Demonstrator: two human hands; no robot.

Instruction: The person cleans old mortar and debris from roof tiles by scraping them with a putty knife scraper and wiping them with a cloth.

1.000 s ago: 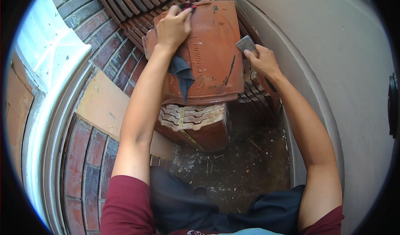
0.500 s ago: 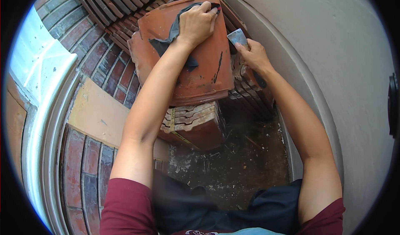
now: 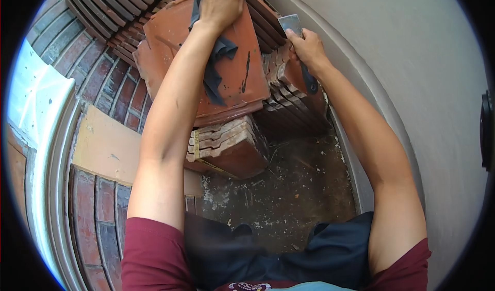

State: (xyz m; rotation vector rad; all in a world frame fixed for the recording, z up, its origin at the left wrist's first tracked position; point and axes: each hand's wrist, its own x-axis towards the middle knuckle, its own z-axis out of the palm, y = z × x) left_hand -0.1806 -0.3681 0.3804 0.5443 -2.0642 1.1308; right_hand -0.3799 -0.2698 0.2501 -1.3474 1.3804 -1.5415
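left hand (image 3: 221, 2), fingers pressed together, pins a dark cloth (image 3: 215, 67) against the far edge of a clay roof tile (image 3: 175, 59) lying on a bundle of tiles (image 3: 229, 146). right hand (image 3: 307, 48) pinches a scraper (image 3: 290, 23) just beside the tile's right edge.

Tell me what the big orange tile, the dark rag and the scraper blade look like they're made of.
Tile: probably unglazed fired clay, matte orange and dusty. Rag: soft dark-grey cloth that hangs in limp folds under the left hand. Scraper blade: likely steel, flat dull grey, gripped by the right hand.
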